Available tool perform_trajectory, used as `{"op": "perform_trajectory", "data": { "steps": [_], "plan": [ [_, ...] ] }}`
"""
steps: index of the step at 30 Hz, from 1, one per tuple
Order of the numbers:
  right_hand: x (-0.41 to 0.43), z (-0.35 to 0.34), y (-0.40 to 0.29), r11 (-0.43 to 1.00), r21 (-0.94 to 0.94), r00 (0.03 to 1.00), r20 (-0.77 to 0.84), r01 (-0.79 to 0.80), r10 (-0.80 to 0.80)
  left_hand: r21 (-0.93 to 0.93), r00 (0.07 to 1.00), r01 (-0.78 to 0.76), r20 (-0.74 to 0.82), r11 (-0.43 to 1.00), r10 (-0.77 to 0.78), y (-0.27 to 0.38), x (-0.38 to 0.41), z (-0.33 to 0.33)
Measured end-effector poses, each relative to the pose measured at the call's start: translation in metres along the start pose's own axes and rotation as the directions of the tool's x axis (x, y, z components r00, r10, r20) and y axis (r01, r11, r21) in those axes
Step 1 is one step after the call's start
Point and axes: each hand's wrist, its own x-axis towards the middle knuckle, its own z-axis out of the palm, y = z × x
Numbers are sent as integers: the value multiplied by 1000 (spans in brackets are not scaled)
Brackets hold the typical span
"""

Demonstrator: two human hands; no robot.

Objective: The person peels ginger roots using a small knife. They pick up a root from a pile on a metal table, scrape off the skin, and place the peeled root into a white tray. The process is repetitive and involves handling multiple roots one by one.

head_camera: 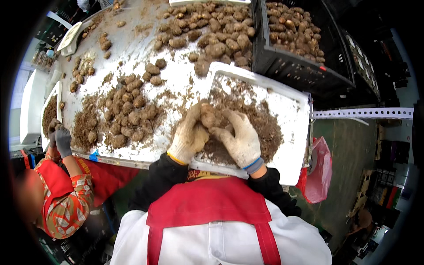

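My left hand (191, 132), in a soiled white knit glove, grips a brown taro-like tuber (208, 114) from its left side. On the other side of the same tuber is my right hand (239, 137), gloved alike, with thumb and fingers around its right part. Both hands are above the near left part of a white plastic tray (291, 165), where brown fibres and soil (265, 129) lie. A heap of small hairy tubers (127, 106) rests on the table to the left. More tubers (225, 36) are piled beyond the tray.
A black plastic crate (298, 64) of tubers stands at the far right. A co-worker in grey gloves (63, 139) works at the left, beside another tray of debris (49, 111). A scale (69, 38) sits at the far left. A pink plastic bag (319, 172) hangs at the table's right end.
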Motion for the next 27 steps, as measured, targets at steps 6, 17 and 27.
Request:
{"op": "perform_trajectory", "data": {
  "steps": [6,17,27],
  "plan": [
    [11,17,1,969,-81,971,-28,235,-238,916,927,-260,148,307,344,6,-20,23],
    [13,0,17,898,383,976,77,-215,201,268,870,428,-382,863,-312,20,-30,14],
    [12,11,-14,991,-17,975,185,130,-125,136,952,288,-151,948,-268,7,-32,-12]
  ]
}}
